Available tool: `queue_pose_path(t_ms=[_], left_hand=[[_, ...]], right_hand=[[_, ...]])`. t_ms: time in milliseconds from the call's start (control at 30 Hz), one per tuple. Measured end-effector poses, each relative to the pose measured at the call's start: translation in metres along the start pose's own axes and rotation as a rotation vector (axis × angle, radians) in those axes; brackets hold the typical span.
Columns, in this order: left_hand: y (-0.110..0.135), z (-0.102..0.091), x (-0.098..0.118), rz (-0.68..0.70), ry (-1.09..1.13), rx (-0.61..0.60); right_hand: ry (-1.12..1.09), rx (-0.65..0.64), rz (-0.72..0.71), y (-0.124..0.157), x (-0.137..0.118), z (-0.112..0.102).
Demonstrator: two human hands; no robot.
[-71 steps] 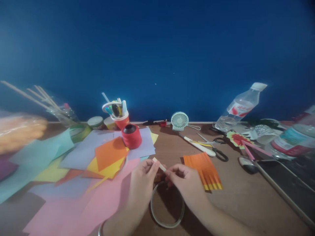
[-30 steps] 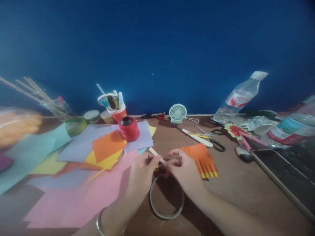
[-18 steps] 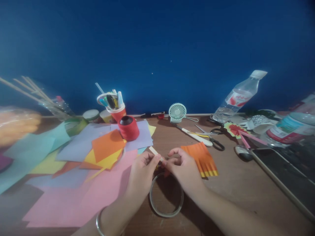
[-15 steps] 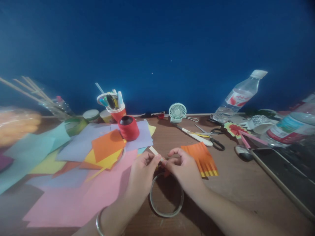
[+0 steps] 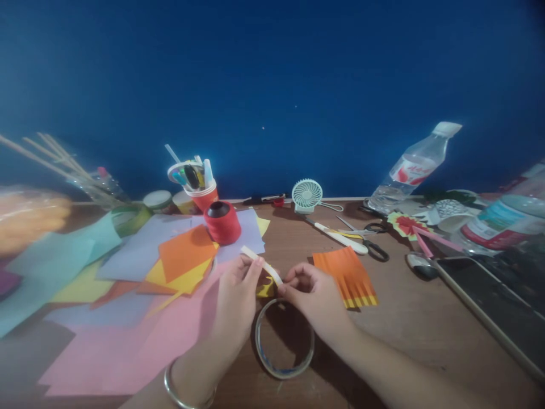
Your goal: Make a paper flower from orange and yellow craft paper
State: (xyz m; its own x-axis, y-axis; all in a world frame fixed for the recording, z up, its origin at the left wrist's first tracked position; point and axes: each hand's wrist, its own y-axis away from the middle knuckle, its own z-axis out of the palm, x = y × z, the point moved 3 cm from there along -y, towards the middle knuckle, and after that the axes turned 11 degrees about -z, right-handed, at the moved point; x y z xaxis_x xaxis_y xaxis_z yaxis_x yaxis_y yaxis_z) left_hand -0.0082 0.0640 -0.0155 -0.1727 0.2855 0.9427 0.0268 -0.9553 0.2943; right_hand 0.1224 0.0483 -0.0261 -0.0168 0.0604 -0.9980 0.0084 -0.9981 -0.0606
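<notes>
My left hand (image 5: 240, 292) pinches a narrow white strip (image 5: 266, 268) between thumb and fingers near its upper end. The strip slants down to the right, where the fingertips of my right hand (image 5: 313, 292) are closed on its lower end. Behind the strip, between my hands, shows a small piece of yellow paper (image 5: 265, 287), partly hidden. Just below my fingers is a thin ring (image 5: 258, 335) like a nearly used tape roll. An orange fringed paper (image 5: 340, 272) with yellow tips lies beside my right hand.
Coloured paper sheets (image 5: 114, 363) spread over the left side, with a red thread spool (image 5: 223, 223) on them. A small fan (image 5: 307, 195), scissors (image 5: 377, 250) and a white-handled cutter (image 5: 340, 237) lie beyond my hands. At right are a tilted bottle (image 5: 412, 170) and a phone (image 5: 489, 307).
My left hand has moved left and slightly down, away from my right hand. More of the white strip now shows between them, and the yellow paper has come into view. The ring has shifted slightly left.
</notes>
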Motion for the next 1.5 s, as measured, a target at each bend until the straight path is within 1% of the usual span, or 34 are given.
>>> queue_pose_path(t_ms=[133,167,300,367,533,700,900,1167,1300,1500], left_hand=[[0.000,-0.002,0.001,0.042,-0.051,0.049],[0.000,-0.001,0.002,0.045,-0.058,0.044],[0.001,0.005,0.000,-0.018,-0.026,-0.110],[0.001,0.007,-0.001,-0.039,-0.036,-0.143],[0.000,0.006,-0.002,0.002,-0.181,-0.085],[0.001,0.005,-0.003,0.013,-0.195,-0.115],[-0.002,0.005,-0.002,0.046,-0.292,-0.090],[-0.001,0.005,-0.001,0.085,-0.392,-0.073],[0.002,0.004,-0.001,0.148,-0.473,-0.076],[0.006,0.006,0.004,0.257,-0.670,-0.043]], right_hand=[[-0.008,0.005,-0.010,0.001,0.001,-0.001],[-0.017,0.011,-0.015,0.001,0.001,-0.001],[-0.052,0.046,-0.038,0.001,0.003,-0.003],[-0.093,0.059,-0.021,0.001,0.003,-0.003],[-0.160,0.074,-0.002,0.001,0.006,-0.004],[-0.163,0.073,-0.003,0.001,0.009,-0.004],[-0.190,0.081,-0.002,0.000,0.010,-0.005],[-0.237,0.116,0.036,-0.001,0.008,-0.006],[-0.264,0.125,0.037,-0.001,0.008,-0.006],[-0.346,0.116,0.053,-0.001,0.007,-0.004]])
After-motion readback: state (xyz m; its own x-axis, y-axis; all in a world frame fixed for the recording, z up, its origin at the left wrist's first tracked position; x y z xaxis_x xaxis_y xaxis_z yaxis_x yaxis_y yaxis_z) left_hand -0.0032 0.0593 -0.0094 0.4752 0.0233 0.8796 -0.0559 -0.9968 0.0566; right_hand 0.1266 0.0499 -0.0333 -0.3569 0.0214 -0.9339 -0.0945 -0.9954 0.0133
